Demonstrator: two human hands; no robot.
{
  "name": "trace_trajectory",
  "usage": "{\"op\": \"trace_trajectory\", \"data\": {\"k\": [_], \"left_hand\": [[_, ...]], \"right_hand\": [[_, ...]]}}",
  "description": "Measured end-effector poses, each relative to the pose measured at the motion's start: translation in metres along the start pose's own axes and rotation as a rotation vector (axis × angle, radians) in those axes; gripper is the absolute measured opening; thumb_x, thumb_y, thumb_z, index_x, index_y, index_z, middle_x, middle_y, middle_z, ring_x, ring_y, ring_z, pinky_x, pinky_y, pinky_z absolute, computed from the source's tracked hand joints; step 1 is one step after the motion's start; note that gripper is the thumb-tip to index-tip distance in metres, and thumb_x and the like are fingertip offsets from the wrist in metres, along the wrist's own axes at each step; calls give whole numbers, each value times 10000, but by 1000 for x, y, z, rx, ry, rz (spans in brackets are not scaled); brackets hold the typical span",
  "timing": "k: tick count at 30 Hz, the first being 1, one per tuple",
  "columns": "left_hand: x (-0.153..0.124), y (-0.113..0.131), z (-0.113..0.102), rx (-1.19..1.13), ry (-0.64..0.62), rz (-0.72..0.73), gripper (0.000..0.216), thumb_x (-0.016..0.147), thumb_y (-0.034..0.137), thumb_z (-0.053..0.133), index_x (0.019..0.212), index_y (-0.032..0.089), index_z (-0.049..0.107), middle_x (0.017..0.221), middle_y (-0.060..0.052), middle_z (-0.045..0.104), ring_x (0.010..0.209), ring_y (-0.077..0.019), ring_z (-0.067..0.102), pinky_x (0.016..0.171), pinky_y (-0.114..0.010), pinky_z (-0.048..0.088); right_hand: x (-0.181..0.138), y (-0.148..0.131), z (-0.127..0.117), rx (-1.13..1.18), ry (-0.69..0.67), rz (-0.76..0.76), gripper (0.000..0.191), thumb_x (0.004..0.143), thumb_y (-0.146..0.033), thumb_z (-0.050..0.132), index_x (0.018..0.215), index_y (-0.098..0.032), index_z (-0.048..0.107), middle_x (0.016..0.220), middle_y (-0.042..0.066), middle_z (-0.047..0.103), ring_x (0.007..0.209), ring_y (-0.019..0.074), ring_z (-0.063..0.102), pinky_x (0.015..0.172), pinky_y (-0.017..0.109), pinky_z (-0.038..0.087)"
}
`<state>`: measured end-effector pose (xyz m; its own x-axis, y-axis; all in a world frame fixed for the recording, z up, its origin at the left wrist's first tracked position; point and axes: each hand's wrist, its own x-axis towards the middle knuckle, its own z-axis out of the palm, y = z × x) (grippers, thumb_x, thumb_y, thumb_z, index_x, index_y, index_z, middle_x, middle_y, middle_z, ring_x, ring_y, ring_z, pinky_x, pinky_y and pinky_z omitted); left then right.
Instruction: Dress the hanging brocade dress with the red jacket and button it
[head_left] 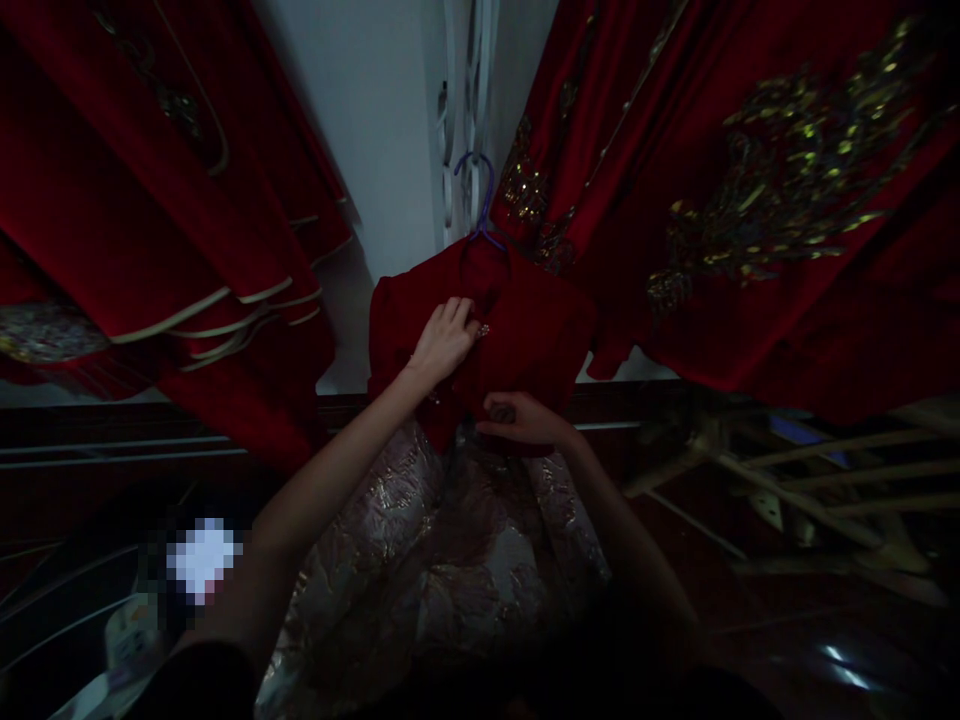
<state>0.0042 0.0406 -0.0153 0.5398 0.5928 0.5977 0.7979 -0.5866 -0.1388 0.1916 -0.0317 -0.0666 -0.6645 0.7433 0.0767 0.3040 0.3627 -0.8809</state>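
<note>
Patterned skirt: shiny fabric (469,570) spreads below the jacket, between the forearms, its lower part lost in shadow.
Pixelated patch: a pale, blocked-out area (202,555) beside the left forearm; what it covers cannot be told.
Wooden frame: slatted bars (814,475) low on the right, well apart from the hands.
Right hand: (529,418) at the jacket's lower front, fingers curled toward the thumb; whether cloth is pinched between them, I cannot tell.
Left hand: (448,335) over the upper front, fingers bent, fingertips just beside a sparkling button (484,330); whether they grip it or the cloth, I cannot tell.
Red jacket: (544,330) hangs in the centre, front toward the wearer of the camera, above the skirt.
Purple hanger: (491,195) its hook rises from the collar against white scrolled metalwork (448,120).
Red garments, left: (150,230) pale-edged folds.
Red garments, right: (720,330) gold sequin embroidery (817,150) glints.
Wall: pale (367,100), behind everything, dimly lit.
</note>
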Motion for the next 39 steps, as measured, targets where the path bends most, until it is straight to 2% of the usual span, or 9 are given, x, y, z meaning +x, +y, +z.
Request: {"op": "trace_trajectory", "data": {"k": [5, 8, 11, 16, 21, 28, 33, 39], "left_hand": [[4, -7, 3, 93, -15, 151, 266, 923, 215, 394, 1028, 83, 599, 1120, -181, 564, 1076, -293, 500, 914, -458, 432], [8, -14, 3, 81, -1, 267, 240, 919, 231, 409, 1019, 107, 589, 1062, -142, 593, 1058, -261, 517, 1005, -459, 403], [15, -22, -1, 75, -2, 367, 189, 911, 209, 416, 942, 132, 586, 966, -102, 619, 1016, -227, 532, 1114, -475, 319], [24, -26, -2, 60, -23, 445, 164, 903, 148, 397, 860, 148, 556, 807, -60, 620, 912, -189, 543, 1182, -473, 233], [27, -24, 1, 115, -25, 507, 191, 914, 129, 368, 842, 151, 543, 737, -30, 606, 834, -155, 555, 1206, -445, 195], [23, -27, 7, 78, -11, 453, 182, 919, 142, 367, 857, 147, 538, 792, -25, 605, 890, -157, 576, 1208, -464, 179], [24, -27, 12, 57, 0, 417, 167, 915, 147, 377, 855, 151, 533, 770, -17, 599, 854, -160, 590, 1212, -510, 135], [22, -23, 7, 41, 26, 376, 213, 936, 223, 383, 869, 155, 574, 768, -17, 609, 822, -164, 600, 1189, -579, 136]], "right_hand": [[0, -1, -1, -18, -19, 12, 338, 784, -492, 624, 807, -180, 495, 655, -38, 524, 598, 89, 471, 560, 205, 363], [0, -2, -1, -3, -44, 14, 337, 789, -495, 617, 799, -180, 499, 668, -33, 539, 612, 93, 483, 582, 214, 377], [0, -2, -1, 18, -54, 10, 340, 790, -499, 617, 789, -182, 493, 688, -29, 543, 627, 95, 491, 598, 218, 387], [0, 0, -2, 20, -40, 11, 350, 792, -510, 617, 800, -186, 485, 690, -29, 547, 635, 98, 503, 603, 218, 397], [-1, -1, -2, 4, -7, 4, 353, 797, -516, 610, 811, -186, 489, 681, -28, 561, 628, 99, 512, 592, 214, 397], [-1, -1, -2, 3, 36, -3, 348, 793, -511, 619, 813, -186, 496, 694, -22, 573, 643, 103, 526, 605, 220, 411], [-1, -2, -3, 25, 37, -8, 347, 793, -511, 616, 819, -186, 496, 689, -24, 555, 636, 105, 516, 598, 223, 407], [-3, -5, -4, 77, 59, -4, 339, 783, -491, 625, 800, -188, 473, 677, -35, 523, 633, 100, 497, 603, 224, 397]]}}
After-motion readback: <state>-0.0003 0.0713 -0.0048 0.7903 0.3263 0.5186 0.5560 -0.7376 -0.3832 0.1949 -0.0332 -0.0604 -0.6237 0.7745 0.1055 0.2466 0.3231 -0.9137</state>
